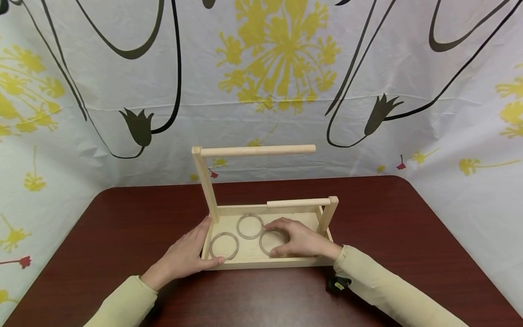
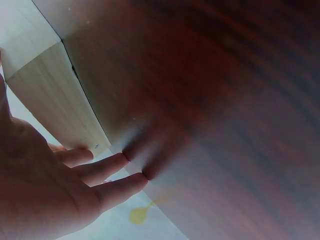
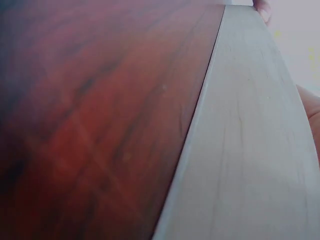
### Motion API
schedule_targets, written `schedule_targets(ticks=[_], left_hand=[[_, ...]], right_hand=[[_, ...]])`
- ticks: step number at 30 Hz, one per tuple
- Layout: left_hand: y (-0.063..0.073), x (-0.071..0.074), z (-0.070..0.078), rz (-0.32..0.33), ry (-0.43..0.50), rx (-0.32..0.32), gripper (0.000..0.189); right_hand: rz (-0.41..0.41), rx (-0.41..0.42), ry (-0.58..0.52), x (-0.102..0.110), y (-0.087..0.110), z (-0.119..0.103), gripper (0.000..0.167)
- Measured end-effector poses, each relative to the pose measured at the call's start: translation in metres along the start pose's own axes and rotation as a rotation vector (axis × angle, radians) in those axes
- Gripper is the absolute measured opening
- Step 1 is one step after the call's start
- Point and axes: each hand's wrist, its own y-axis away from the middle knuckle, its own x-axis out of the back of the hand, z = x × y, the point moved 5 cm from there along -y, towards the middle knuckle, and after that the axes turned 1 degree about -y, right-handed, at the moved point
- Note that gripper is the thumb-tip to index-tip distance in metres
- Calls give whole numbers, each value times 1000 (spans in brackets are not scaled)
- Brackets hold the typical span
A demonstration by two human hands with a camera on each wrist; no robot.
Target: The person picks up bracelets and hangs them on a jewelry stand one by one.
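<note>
A pale wooden stand with a shallow tray (image 1: 261, 264) sits on the table, and three clear bangles lie in it. My left hand (image 1: 185, 252) rests at the tray's left end, thumb over the front edge beside the left bangle (image 1: 211, 246). Its fingers stretch out along the end wall, as the left wrist view also shows. Inside the tray my right hand (image 1: 300, 240) reaches over the right bangle (image 1: 260, 243), fingers and thumb pinching it at opposite sides. Behind lies the middle bangle (image 1: 238, 226). In the right wrist view the tray's front wall hides most of the hand.
A tall post (image 1: 206, 184) at the left carries a long upper rod (image 1: 259, 150); a short post (image 1: 328, 215) at the right carries a shorter rod (image 1: 298, 203). The dark red table (image 1: 135, 213) ends at a patterned cloth (image 1: 261, 122) behind and beside it.
</note>
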Motion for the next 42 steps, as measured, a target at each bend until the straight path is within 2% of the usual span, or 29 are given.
schedule_targets(ticks=[11,22,30,37,42], left_hand=[[0,1,1,10,-7,-10,107],[1,0,2,13,-3,-14,106],[1,-1,3,20,6,-45,105],[1,0,4,17,16,-47,104],[1,1,4,9,17,-40,105]], right_hand=[[-31,85,43,-4,-1,6,63],[0,83,46,-3,-2,4,66],[8,43,1,-4,0,2,61],[24,10,-28,-2,2,-1,62],[40,20,-45,-1,3,-5,64]])
